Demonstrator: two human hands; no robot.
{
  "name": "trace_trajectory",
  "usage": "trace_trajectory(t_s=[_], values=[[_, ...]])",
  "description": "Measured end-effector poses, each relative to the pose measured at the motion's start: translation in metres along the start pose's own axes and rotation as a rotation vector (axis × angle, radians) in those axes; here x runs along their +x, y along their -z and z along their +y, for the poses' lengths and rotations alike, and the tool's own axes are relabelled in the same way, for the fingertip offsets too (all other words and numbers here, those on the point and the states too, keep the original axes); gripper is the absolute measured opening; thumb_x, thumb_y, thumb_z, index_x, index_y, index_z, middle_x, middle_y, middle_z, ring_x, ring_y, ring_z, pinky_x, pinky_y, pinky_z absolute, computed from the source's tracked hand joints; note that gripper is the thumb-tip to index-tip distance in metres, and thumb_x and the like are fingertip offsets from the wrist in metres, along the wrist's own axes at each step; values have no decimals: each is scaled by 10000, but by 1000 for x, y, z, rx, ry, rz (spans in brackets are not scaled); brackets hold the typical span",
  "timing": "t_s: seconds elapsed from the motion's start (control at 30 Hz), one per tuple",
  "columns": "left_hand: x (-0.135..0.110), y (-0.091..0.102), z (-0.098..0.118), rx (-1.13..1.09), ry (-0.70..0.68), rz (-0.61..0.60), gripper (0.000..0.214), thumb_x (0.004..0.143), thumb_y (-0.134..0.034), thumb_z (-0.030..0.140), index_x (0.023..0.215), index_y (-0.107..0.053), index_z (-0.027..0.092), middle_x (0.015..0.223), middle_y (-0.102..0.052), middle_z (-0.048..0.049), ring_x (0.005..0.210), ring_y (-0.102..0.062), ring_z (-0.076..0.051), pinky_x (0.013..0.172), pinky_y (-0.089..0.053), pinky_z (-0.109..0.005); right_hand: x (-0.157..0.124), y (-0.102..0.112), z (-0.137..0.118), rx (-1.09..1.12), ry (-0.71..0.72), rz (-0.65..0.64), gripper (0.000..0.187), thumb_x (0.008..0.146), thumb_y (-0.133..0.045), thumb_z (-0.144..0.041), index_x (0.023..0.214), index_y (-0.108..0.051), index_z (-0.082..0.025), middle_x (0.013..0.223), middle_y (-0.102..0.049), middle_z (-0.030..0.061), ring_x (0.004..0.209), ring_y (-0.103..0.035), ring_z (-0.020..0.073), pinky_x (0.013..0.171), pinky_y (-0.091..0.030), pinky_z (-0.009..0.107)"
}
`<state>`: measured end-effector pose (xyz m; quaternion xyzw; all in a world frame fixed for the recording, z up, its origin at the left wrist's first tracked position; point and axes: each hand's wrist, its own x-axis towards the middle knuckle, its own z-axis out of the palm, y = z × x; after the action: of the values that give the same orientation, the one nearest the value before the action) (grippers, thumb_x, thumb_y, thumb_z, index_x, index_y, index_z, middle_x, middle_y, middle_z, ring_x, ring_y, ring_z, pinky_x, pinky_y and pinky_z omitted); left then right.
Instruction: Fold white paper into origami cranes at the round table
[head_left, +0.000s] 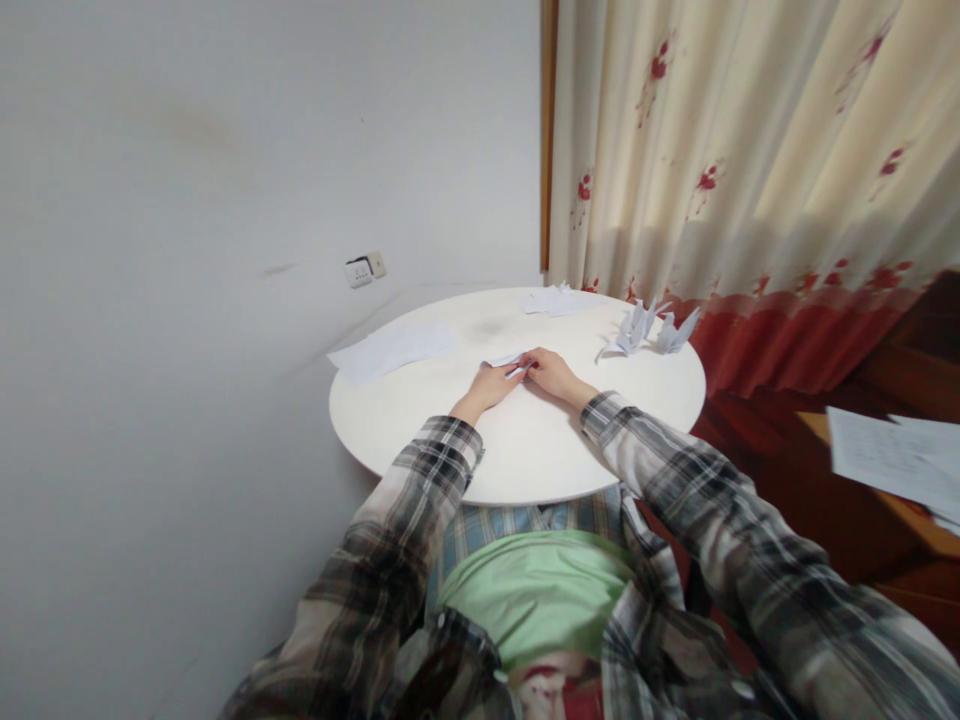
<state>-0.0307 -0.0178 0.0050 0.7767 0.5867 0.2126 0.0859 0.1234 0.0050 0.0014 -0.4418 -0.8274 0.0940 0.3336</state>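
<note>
A small folded piece of white paper lies under my fingers near the middle of the round white table. My left hand closes on its near left part, the fingertips pressed to the paper. From the right, my right hand pinches the same paper at its right end, with bent fingers. Both hands almost meet there, and they cover much of the paper, so its exact folded shape is hidden.
Flat white sheets lie at the table's left edge. Folded paper cranes stand at the right, and paper pieces lie at the back. A wall with a socket borders the left; a curtain hangs behind. Printed papers rest on furniture at right.
</note>
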Motion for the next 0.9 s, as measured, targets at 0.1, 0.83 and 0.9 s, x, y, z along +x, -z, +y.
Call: trace_trajectory(t_s=[0.1,0.83,0.9], values=[[0,0,0,2,7,-2,444,870,-390,442,1204,-589,225,1204,-618,-35,1138,-537,-222,1028,-333,-359,0,0,0,-8,4,-3,301,724,-462,-61,926,-659,-167,978,-646,56,911,-561,162,854,-417,269],[-1,1,2,-2,5,-9,437,869,-389,434,1201,-588,233,1226,-603,-27,1161,-520,-222,1036,-325,-360,0,0,1,-4,17,-5,313,715,-459,-55,931,-660,-159,968,-646,58,899,-557,160,848,-414,261],[-1,2,3,1,4,-11,427,869,-389,425,1201,-588,242,1224,-605,-22,1161,-520,-220,1035,-325,-362,0,1,1,-6,11,-9,310,720,-457,-59,928,-661,-164,965,-646,54,892,-557,159,844,-416,262]])
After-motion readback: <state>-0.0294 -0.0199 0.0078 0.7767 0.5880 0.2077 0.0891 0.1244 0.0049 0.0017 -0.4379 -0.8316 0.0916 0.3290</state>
